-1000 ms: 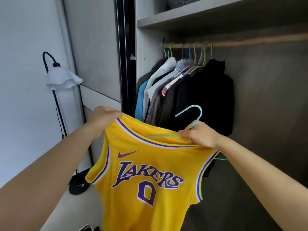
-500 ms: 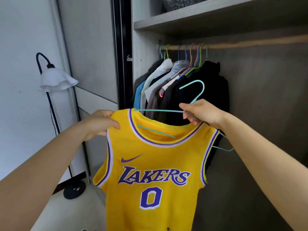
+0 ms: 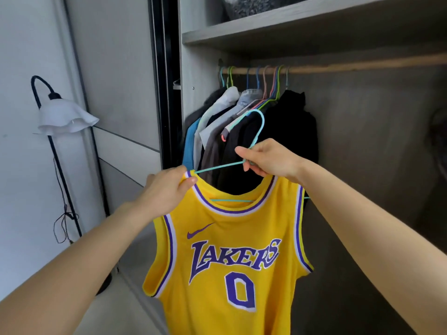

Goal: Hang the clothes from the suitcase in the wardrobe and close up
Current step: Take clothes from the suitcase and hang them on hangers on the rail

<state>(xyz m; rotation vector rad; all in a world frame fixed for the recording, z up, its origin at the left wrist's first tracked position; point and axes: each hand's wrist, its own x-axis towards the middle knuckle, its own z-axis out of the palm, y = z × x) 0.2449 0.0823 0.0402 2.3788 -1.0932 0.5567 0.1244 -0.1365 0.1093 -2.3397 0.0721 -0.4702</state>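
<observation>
A home bedroom: a built-in wardrobe [image 3: 191, 68] holds a wooden rail [image 3: 338, 67] crowded with jackets and shirts [image 3: 290, 131] on coloured hangers [image 3: 275, 81], a shelf [image 3: 302, 27] above the rail (something grey stored on it), and a floor lamp [image 3: 65, 117] left of the wardrobe.

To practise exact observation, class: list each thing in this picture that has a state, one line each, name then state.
Wardrobe: open.
Rail: clothes bunched at its left end, rest bare.
Teal hanger: held below its hook, hook free.
Yellow jersey: partly on the hanger, held up, not yet on the rail.
Left hand: pinches the jersey's shoulder strap.
Right hand: grips the hanger.
</observation>
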